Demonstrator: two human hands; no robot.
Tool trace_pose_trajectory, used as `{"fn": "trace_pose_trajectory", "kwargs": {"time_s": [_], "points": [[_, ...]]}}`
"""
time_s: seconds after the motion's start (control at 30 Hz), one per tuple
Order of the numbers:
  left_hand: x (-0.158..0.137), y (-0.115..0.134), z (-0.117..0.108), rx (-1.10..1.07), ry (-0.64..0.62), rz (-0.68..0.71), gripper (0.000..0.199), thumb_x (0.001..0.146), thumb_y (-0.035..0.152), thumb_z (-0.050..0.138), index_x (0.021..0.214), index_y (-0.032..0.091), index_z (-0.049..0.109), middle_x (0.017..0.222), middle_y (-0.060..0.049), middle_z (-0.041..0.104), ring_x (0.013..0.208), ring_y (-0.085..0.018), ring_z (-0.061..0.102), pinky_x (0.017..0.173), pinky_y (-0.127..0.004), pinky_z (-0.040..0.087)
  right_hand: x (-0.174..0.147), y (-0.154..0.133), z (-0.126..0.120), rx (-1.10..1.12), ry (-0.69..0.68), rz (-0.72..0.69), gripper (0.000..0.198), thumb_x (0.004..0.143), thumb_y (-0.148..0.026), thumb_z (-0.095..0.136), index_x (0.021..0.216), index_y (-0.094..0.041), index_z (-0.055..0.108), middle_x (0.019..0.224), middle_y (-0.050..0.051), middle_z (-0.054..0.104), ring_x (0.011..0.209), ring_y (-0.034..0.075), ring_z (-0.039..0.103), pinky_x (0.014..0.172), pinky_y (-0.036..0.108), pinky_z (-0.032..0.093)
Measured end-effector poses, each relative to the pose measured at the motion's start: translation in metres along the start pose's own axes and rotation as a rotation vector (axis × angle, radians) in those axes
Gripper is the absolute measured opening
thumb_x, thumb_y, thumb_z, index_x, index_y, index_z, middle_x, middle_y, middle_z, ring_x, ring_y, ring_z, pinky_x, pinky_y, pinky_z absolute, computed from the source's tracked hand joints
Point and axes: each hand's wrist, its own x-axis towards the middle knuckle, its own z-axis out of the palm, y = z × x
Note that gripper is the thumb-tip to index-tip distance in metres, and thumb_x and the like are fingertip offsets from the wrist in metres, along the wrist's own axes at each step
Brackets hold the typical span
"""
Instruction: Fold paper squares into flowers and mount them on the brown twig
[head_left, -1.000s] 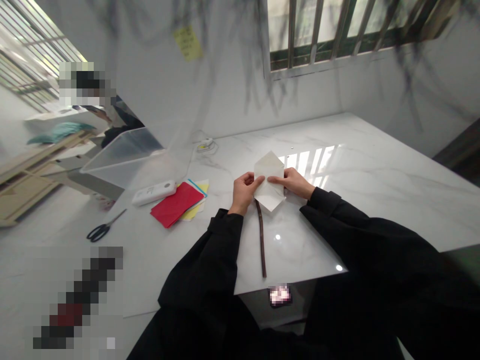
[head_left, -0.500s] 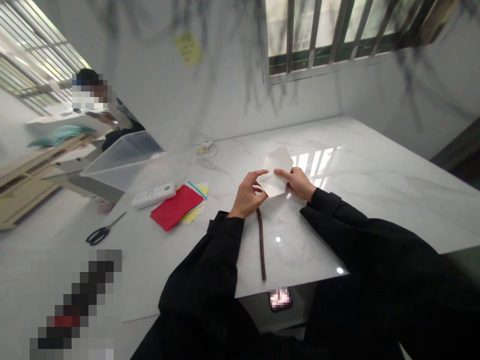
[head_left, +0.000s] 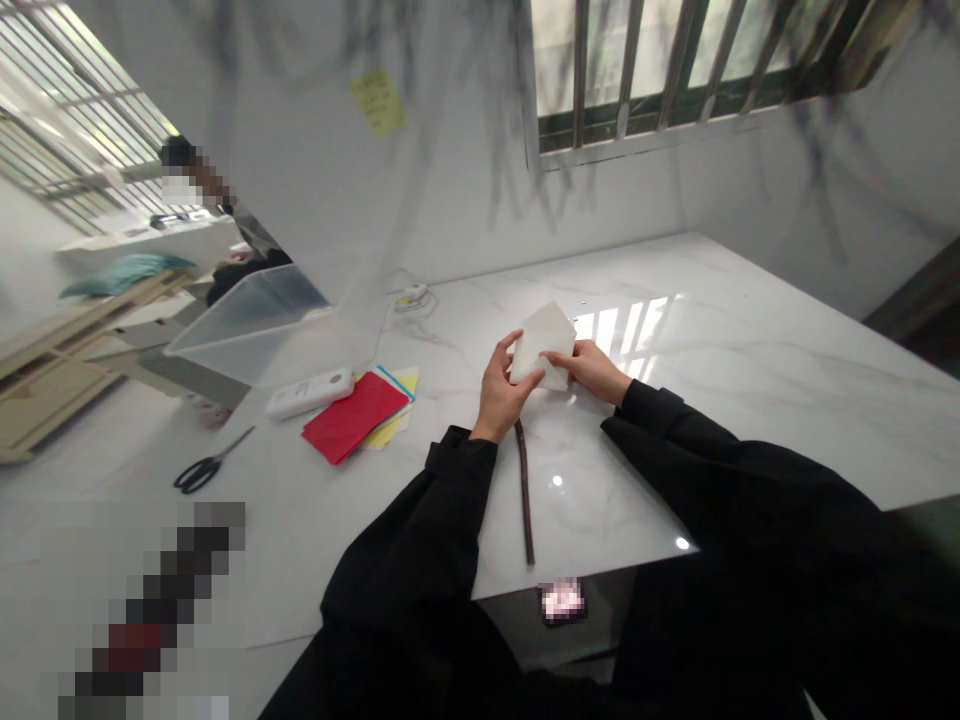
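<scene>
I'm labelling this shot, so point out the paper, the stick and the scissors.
Paper (head_left: 545, 335): head view, middle of its visible face.
Stick (head_left: 525, 490): head view, about midway along its visible length.
Scissors (head_left: 215, 462): head view, where the handles meet the blades.

No text, brand or number can be read. A yellow note (head_left: 379, 102) on the wall (head_left: 465, 190), beyond the hands (head_left: 501, 395) and to their left, bears several lines of dark writing, too small and blurred to make out; faint grey marks on top of the white device (head_left: 309, 394), on the surface (head_left: 442, 370) to the left of the hands, are just as unclear. Below the hands, what looks like a small lit screen (head_left: 562, 601) is pixelated.
</scene>
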Motion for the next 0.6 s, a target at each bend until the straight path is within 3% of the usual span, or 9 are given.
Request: {"fn": "trace_pose_trajectory", "kwargs": {"time_s": [0.1, 0.2, 0.4, 0.6], "points": [[0.003, -0.005, 0.000, -0.038, 0.057, -0.046, 0.091, 0.072, 0.032, 0.086, 0.152, 0.023, 0.043, 0.100, -0.007, 0.075, 0.081, -0.021, 0.072, 0.072, -0.031, 0.059, 0.001, 0.001, 0.000, 0.007, -0.019, 0.004, 0.050, 0.072, -0.061, 0.083, 0.085, -0.013, 0.076, 0.075, 0.006, 0.071, 0.058, 0.012, 0.054, 0.050, 0.025, 0.038], [0.006, -0.011, -0.002, -0.039, 0.089, -0.063, 0.087, 0.072, 0.033, 0.086, 0.148, 0.022, 0.046, 0.098, -0.006, 0.075, 0.077, -0.020, 0.072, 0.070, -0.032, 0.060, 0.000, -0.001, 0.000, -0.004, -0.042, 0.004, 0.056, 0.077, -0.068, 0.075, 0.085, -0.013, 0.075, 0.078, 0.007, 0.072, 0.060, 0.012, 0.055, 0.051, 0.024, 0.039], [0.009, -0.015, -0.005, -0.037, 0.085, -0.055, 0.059, 0.069, 0.046, 0.087, 0.115, 0.015, 0.067, 0.098, -0.008, 0.076, 0.080, -0.020, 0.072, 0.067, -0.029, 0.060, -0.005, -0.008, 0.001, -0.157, -0.075, -0.042, 0.045, 0.076, -0.054, 0.080, 0.092, -0.012, 0.077, 0.076, 0.006, 0.072, 0.058, 0.012, 0.053, 0.052, 0.026, 0.040], [0.009, -0.011, -0.006, -0.077, 0.124, -0.089, 0.042, 0.071, 0.046, 0.086, 0.094, 0.014, 0.073, 0.091, -0.007, 0.076, 0.073, -0.015, 0.067, 0.067, -0.027, 0.058, -0.004, -0.007, 0.001, -0.100, -0.029, -0.016, 0.041, 0.076, -0.051, 0.081, 0.087, -0.011, 0.074, 0.074, 0.005, 0.069, 0.058, 0.012, 0.050, 0.050, 0.026, 0.036]]}}
